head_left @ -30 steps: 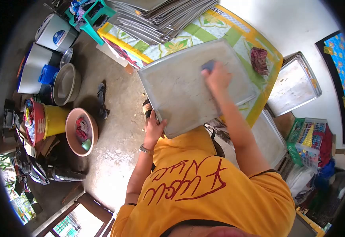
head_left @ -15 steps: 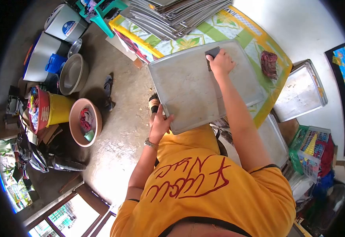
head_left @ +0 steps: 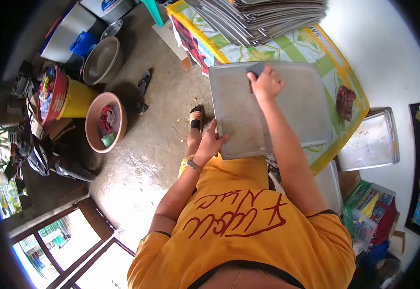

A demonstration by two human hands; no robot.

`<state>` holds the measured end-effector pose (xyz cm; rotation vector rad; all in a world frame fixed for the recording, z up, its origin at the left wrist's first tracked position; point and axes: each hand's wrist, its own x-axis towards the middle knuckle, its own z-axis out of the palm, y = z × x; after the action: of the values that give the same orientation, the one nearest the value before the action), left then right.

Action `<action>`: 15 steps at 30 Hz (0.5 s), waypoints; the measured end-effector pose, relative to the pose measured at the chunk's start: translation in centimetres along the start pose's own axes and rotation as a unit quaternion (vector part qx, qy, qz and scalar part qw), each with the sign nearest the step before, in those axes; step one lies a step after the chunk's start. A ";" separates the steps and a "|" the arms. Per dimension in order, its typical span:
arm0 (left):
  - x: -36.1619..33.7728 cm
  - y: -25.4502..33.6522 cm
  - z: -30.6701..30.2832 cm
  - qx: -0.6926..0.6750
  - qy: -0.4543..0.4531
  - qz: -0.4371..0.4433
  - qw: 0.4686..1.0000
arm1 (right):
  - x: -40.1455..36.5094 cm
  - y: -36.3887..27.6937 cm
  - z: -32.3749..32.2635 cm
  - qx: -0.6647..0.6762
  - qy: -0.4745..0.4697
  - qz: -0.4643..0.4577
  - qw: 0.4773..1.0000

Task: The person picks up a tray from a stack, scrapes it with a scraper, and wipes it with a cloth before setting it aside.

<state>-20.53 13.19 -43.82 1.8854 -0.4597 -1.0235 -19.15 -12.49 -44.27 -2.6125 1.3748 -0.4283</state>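
A flat grey metal baking tray (head_left: 299, 111) lies slanted, its far part on the cloth-covered table and its near edge by my lap. My left hand (head_left: 210, 145) grips the tray's near left edge, thumb on top. My right hand (head_left: 268, 85) is closed on a dark grey flat scraper (head_left: 255, 70), pressed to the tray's surface near its far edge. The scraper's lower part is hidden under my fingers. A crumpled dark red cloth (head_left: 345, 103) rests on the table to the right of the tray.
A tall stack of metal trays (head_left: 267, 21) stands at the table's back. More trays (head_left: 369, 144) lean at the right wall. On the floor at left are a pink basin (head_left: 90, 126), a grey basin (head_left: 116, 55), a yellow bucket (head_left: 75, 98) and slippers (head_left: 143, 89).
My right hand has slid the scraper leftward across the tray. My left hand still holds the tray edge. The whole view has shifted with my head.
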 end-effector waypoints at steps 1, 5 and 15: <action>0.1 -0.4 0.2 -0.009 0.004 -0.005 1.000 | -0.7 -0.7 -0.3 -0.003 0.005 -0.024 1.000; 0.8 -1.9 0.2 -0.023 0.002 0.019 1.000 | -5.9 -5.5 -0.8 -0.006 -0.047 -0.158 0.986; 0.7 -1.3 -1.3 -0.026 -0.001 0.022 0.999 | -3.0 -7.3 0.3 0.004 -0.062 -0.084 0.995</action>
<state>-19.17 14.12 -44.95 1.8208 -0.4699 -0.9978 -14.92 -5.90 -43.09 -2.7092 1.1178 -0.2869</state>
